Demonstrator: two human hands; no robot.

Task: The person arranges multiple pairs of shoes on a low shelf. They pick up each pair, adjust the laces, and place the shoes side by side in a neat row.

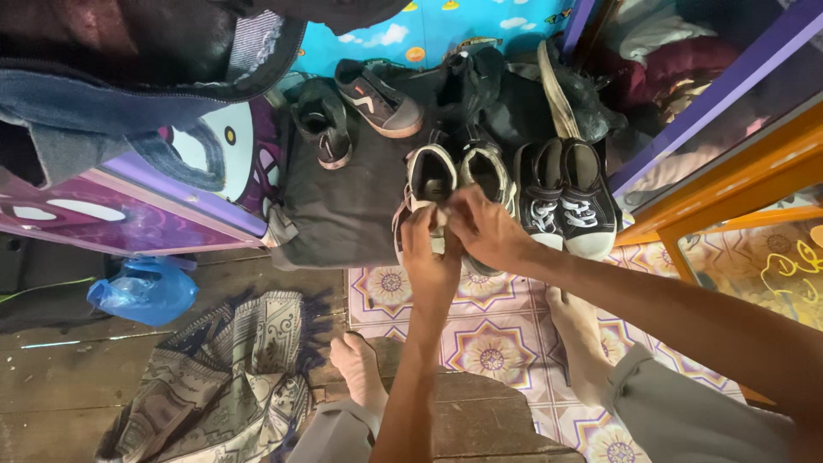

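Both hands are on the grey-and-white sneakers [459, 176], a pair standing side by side on a dark folded cloth [343, 206] at the edge of the patterned floor mat [493, 343]. The left hand [429, 249] has its fingers [418, 221] pinched shut on the front of the left-hand shoe, while the right hand [489, 227] comes over from the other side, fingers curled closed on the same spot where the two shoes meet; exactly what they grip there is hidden under the knuckles. Just beside, to the right, sits a pair of black canvas shoes [566, 201] with white laces and toe caps. Behind stand a dark skate shoe [377, 99] with a white stripe and a small black shoe [321, 120]. Out left on the wooden floor lies a blue plastic bag [141, 291], and nearer the person's bare foot [360, 364], a patterned fabric [231, 377].
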